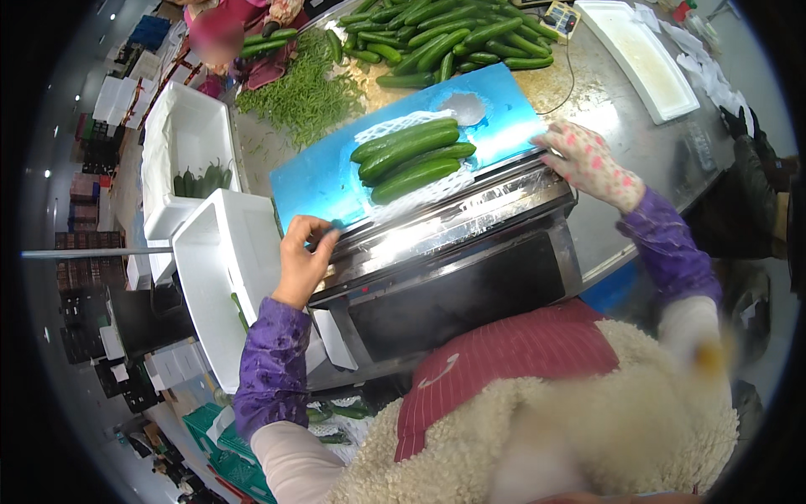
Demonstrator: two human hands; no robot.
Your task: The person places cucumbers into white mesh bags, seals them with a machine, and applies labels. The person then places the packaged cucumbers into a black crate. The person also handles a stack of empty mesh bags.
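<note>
Several green cucumbers [409, 154] lie side by side on a white foam net [429, 196], over the blue top plate [315, 173] of a film wrapping machine [459, 277]. My bare left hand [305, 255] is at the plate's front left corner, thumb and forefinger pinched on the edge of clear plastic film. At the front right corner my right hand [589, 164], in a spotted glove, has its fingertips closed on the film's other end. Between the hands, shiny film [434, 220] runs along the machine's front. A pale round patch [463, 108] shows behind the cucumbers.
A cucumber heap [453, 34] and loose green vegetables [302, 94] cover the table's far side. White foam boxes [211, 283] stand left; a foam lid [642, 60] lies right. Another person [258, 38] holds cucumbers at the far left. A dark-gloved hand [740, 123] is at the right.
</note>
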